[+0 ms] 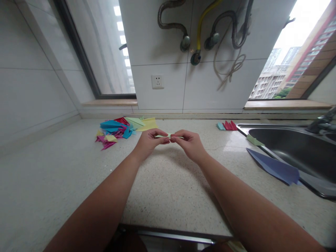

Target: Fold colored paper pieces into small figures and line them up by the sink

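Both of my hands meet above the middle of the counter, pinching one small piece of light green folded paper. Thumb and fingers of my left hand are closed on its left end. My right hand grips the other end, its fingertips almost touching those of the left. Most of the paper is hidden behind the fingers, so its full shape cannot be made out.
A heap of coloured folded papers lies at the back left. Small red and light blue paper pieces stand near the sink. A blue-violet paper plane and a green paper piece lie by the sink's rim.
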Demonstrator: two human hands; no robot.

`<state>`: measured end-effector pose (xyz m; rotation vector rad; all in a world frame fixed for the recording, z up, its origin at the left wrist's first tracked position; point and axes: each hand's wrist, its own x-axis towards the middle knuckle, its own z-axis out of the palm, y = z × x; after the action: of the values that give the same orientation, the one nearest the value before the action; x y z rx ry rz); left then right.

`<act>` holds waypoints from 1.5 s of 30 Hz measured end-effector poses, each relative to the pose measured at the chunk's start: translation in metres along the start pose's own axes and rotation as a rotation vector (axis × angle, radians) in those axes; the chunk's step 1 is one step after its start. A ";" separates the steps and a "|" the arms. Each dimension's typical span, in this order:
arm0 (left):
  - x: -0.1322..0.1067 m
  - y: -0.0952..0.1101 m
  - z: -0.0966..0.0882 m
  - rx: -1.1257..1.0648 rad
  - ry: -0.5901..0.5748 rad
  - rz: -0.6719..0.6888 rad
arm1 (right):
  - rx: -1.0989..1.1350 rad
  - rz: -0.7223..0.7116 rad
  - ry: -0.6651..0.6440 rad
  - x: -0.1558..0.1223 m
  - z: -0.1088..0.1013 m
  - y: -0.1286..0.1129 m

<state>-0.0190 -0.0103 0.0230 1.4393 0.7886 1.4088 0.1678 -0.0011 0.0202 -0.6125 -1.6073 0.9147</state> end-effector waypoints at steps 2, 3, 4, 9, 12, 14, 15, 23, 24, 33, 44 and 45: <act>0.000 0.000 -0.002 0.020 0.000 0.005 | 0.046 0.049 -0.007 0.000 -0.001 0.002; 0.000 0.000 -0.003 0.029 -0.005 0.001 | 0.074 0.071 -0.009 0.000 -0.002 0.003; 0.000 0.000 -0.003 0.036 -0.012 -0.007 | 0.104 0.091 -0.007 0.000 -0.002 0.003; -0.001 0.001 -0.004 0.005 -0.035 -0.047 | 0.190 0.133 -0.032 0.000 -0.005 0.008; -0.001 0.001 -0.003 -0.036 -0.037 -0.058 | 0.173 0.132 -0.040 0.000 -0.006 0.010; -0.002 0.000 -0.002 -0.059 -0.047 -0.059 | 0.136 0.111 -0.038 0.001 -0.006 0.012; -0.002 0.001 -0.001 -0.065 -0.050 -0.057 | 0.116 0.096 -0.037 0.001 -0.006 0.012; -0.001 0.001 0.000 0.024 -0.028 0.013 | 0.033 0.029 -0.030 0.002 -0.007 0.002; 0.000 0.001 0.000 0.032 -0.028 0.021 | 0.024 0.024 -0.030 0.002 -0.007 0.001; 0.003 -0.005 -0.001 0.147 0.013 0.010 | 0.031 0.070 -0.074 0.001 -0.003 0.013; 0.002 -0.011 -0.001 0.524 0.013 0.130 | -0.279 0.049 0.043 -0.001 -0.005 0.035; 0.001 -0.009 0.000 0.553 0.016 0.146 | -0.308 0.052 0.044 -0.001 -0.006 0.034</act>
<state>-0.0175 -0.0062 0.0146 1.9374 1.1650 1.3697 0.1707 0.0191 -0.0082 -0.8856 -1.7134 0.6901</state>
